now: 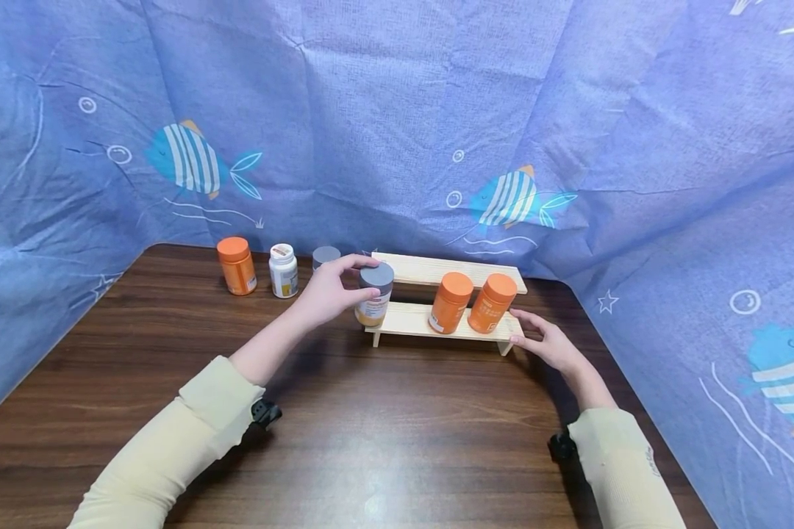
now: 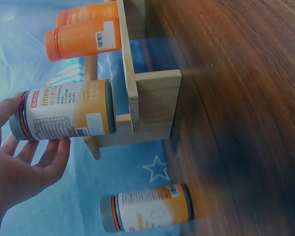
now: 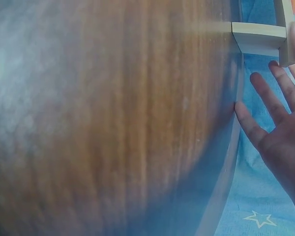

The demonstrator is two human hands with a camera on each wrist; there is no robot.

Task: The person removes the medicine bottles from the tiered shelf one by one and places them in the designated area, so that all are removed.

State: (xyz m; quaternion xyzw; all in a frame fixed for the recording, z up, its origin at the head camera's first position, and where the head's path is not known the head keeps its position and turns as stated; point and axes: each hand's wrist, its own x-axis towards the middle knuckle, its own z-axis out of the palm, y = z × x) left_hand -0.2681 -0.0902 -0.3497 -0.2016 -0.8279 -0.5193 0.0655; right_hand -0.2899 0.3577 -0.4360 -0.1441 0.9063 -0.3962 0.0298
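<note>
My left hand [image 1: 331, 290] grips a white-and-yellow supplement jar [image 2: 64, 110] with a grey lid, thumb and fingers around its lid end. The jar is upright at the left end of the lower board of a two-tier wooden rack [image 1: 410, 320]. In the left wrist view a small gap shows between its base and the board. Two orange jars [image 1: 451, 303] [image 1: 492, 303] stand on that board's right half. At the rack's right end my right hand [image 1: 551, 345] has its fingers spread, thumb and forefinger touching the board's end. The thumb is partly cropped in the right wrist view.
Left of the rack stand an orange jar [image 1: 237, 266], a white bottle [image 1: 284, 272] and another grey-lidded jar [image 2: 147, 209], which my left hand partly hides in the head view. The rack's upper board [image 1: 443, 270] lies behind. A blue fish-print cloth [image 1: 384, 147] hangs along the table's back edge.
</note>
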